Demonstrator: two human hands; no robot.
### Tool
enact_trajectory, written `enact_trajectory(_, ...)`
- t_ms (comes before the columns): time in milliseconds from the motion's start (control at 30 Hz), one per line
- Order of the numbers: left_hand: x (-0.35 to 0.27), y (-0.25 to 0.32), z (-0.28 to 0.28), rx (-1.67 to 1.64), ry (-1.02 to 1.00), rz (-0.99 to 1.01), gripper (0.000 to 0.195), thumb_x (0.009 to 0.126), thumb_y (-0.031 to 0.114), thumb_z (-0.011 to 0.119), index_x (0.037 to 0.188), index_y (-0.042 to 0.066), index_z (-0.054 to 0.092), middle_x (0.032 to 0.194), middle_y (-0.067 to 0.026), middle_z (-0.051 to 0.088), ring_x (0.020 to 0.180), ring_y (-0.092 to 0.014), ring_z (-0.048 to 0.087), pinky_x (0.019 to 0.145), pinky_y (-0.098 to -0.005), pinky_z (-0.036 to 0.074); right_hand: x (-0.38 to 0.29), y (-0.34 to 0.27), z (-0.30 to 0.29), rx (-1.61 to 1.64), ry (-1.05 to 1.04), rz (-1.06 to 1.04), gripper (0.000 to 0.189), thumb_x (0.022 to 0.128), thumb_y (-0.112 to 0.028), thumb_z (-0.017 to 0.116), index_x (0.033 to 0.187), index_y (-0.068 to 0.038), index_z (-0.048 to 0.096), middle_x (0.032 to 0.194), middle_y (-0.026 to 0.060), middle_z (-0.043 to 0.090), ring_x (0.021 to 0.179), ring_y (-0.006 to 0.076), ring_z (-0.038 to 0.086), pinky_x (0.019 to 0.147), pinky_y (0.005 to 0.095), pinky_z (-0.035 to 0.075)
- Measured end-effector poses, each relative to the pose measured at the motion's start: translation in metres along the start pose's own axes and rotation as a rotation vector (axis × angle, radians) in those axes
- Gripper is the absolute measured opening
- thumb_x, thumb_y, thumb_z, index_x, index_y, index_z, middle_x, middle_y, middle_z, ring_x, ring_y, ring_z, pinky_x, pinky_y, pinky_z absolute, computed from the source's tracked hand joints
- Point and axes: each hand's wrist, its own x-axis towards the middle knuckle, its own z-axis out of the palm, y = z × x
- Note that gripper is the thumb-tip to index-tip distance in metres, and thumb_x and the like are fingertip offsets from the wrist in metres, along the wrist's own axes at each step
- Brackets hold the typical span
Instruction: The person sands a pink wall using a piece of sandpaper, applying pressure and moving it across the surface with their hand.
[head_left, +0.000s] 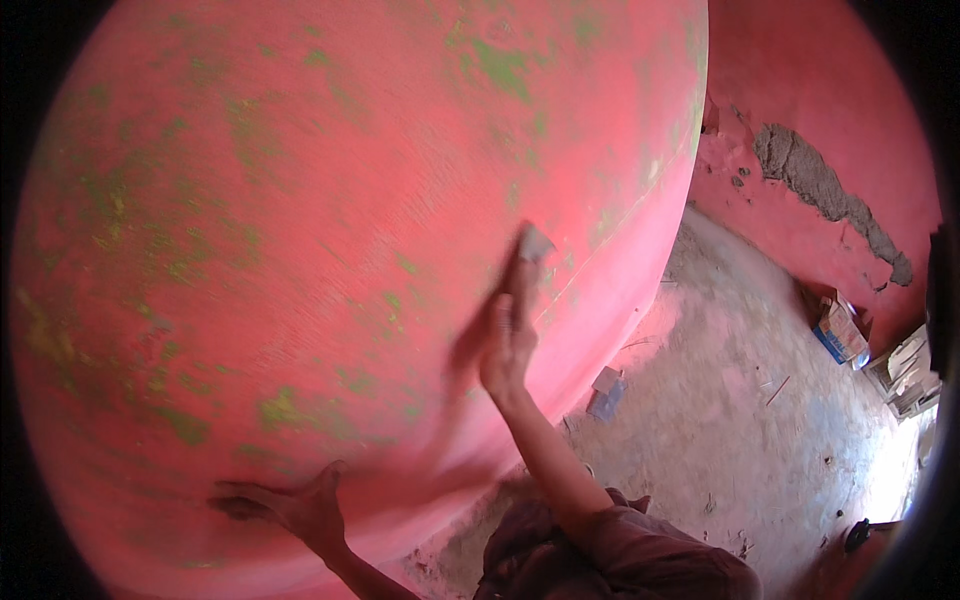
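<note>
A pink wall with patches of green showing through its paint fills most of the view before me. My right hand grips what looks like a scraper, blurred, its pale wide end pointing up along the wall. Whether that end touches the surface I cannot tell. Lower left, my left hand holds nothing; its thumb stands apart from the outstretched fingers. It is against or very close to the wall.
A second pink wall at right has a long bare grey patch. On the dusty floor, a cardboard box stands by that wall, next to stacked pale material. Flat scraps lie near the wall's foot.
</note>
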Motion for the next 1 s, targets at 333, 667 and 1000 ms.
enact_trajectory(333,0.009,0.02,-0.002,-0.068,0.038,0.033,0.152,0.039,0.035,0.091,0.15,0.003,-0.007,0.154,-0.0282,-0.011,0.143,-0.045,-0.006,0.115,-0.0557,0.004,-0.062,0.118,-0.019,-0.066,0.259,0.404,0.052,0.101,-0.02,0.034,0.148,0.0,0.022,0.154,0.0188,0.022,0.142,0.0317,0.024,0.115,0.038,0.021)
enact_trajectory(667,0.002,0.015,-0.005,-0.062,-0.052,-0.084,0.151,0.043,0.032,0.092,0.149,0.006,-0.013,0.153,-0.0309,-0.012,0.144,-0.042,-0.009,0.117,-0.0507,-0.001,-0.005,-0.025,0.016,-0.119,-0.104,-0.359,0.05,0.102,-0.018,0.03,0.145,0.006,0.026,0.152,0.0257,0.022,0.145,0.035,0.013,0.115,0.0485,0.0)
enact_trajectory(1000,0.004,0.021,0.002,-0.099,0.028,-0.015,0.15,0.041,0.033,0.092,0.151,0.008,-0.007,0.154,-0.0275,-0.012,0.142,-0.048,-0.008,0.115,-0.0572,0.004,-0.066,0.138,-0.018,-0.222,0.45,0.971,0.056,0.099,-0.034,0.04,0.103,0.018,0.059,0.092,0.0269,0.065,0.086,0.0313,0.061,0.078,0.04,0.046)
